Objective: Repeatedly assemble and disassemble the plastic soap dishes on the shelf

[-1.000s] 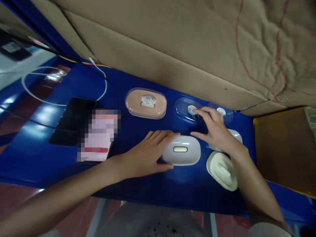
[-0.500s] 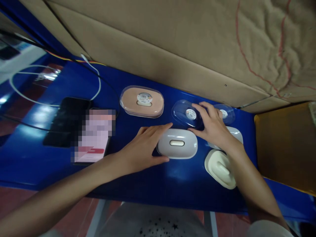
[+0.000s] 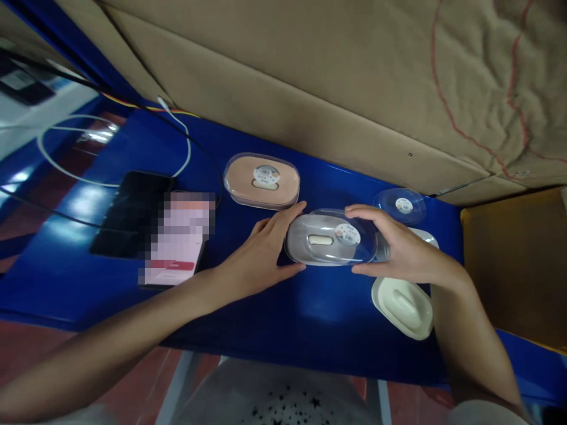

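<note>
My left hand (image 3: pixel 266 254) grips the left end of a grey oval box (image 3: pixel 301 245) that looks like a soap dish, thumb at the near side and fingers at the far side. A pale slot shows in its top. In my right hand (image 3: pixel 394 248) is a clear plastic lid (image 3: pixel 365 251) with a round white sticker, held by its right end. The lid lies over the grey box, shifted somewhat to the right; whether it is seated cannot be made out. Beside my right forearm lies a cream oval piece (image 3: pixel 401 304) with a raised ridge.
A peach box (image 3: pixel 241 177) under a clear cover stands at the back. Another clear lid (image 3: pixel 390 200) and a partly hidden white piece (image 3: pixel 425 237) are at the right. Phones (image 3: pixel 128 212) and cables lie left on the blue table (image 3: pixel 283 324). Cardboard (image 3: pixel 310 100) walls the back.
My right hand has brought the clear lid from behind the grey box toward me and over it. My left hand has stayed at the box's left end.
</note>
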The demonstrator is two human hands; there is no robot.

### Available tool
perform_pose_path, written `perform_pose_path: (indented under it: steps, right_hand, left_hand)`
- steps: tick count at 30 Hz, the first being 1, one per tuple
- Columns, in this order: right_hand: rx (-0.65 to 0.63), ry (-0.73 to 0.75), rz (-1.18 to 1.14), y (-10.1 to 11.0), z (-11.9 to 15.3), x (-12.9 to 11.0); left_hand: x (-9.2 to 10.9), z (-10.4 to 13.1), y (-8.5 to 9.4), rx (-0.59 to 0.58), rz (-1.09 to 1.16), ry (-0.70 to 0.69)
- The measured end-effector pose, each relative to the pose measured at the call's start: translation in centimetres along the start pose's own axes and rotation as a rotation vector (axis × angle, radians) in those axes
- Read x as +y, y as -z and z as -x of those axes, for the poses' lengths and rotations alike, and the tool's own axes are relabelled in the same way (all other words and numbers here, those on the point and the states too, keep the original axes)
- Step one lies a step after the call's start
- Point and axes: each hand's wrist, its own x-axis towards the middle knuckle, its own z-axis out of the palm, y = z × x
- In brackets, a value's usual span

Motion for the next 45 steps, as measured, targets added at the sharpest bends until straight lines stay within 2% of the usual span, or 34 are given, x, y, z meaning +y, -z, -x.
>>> perform_pose_path:
  steps: [9, 14, 24, 30, 34, 37, 40, 43, 45]
  right_hand:
    - [-0.065, 0.001, -0.004, -2.0, -0.7, -0.2]
    - [-0.086, -0.007, 0.061, -2.4, -0.5, -1.2]
    - [-0.075, 0.025, 0.165, -2.6, -0.5, -1.9]
    - [-0.018, -0.040, 0.244, -1.4, 0.0, 0.1]
    - [0.041, -0.036, 0.279, -0.7, -1.8, 1.9]
    - [0.060, -0.024, 0.340, 0.0, -2.9, 1.8]
    - [0.145, -0.039, 0.418, 1.2, -1.0, 0.4]
    - [0.194, -0.129, 0.465, 1.6, 4.4, -1.0]
    - [0.106, -0.199, 0.473, 0.5, 8.7, -1.5]
  left_hand:
    - [-0.1, 0.0, -0.1, 0.001, 0.016, -0.025]
    - [0.1, 0.0, 0.0, -0.034, -0.003, 0.007]
    - [-0.1, 0.0, -0.1, -0.041, -0.041, -0.049]
    - [0.7, 0.2, 0.3, 0.023, -0.116, -0.006]
    - [1.0, 0.2, 0.5, 0.003, -0.160, -0.060]
    - [0.9, 0.3, 0.3, -0.025, -0.232, -0.129]
    - [0.8, 0.4, 0.3, 0.065, -0.314, -0.150]
    - [1.0, 0.5, 0.9, 0.197, -0.343, -0.145]
    - [1.3, 0.7, 1.1, 0.232, -0.336, -0.155]
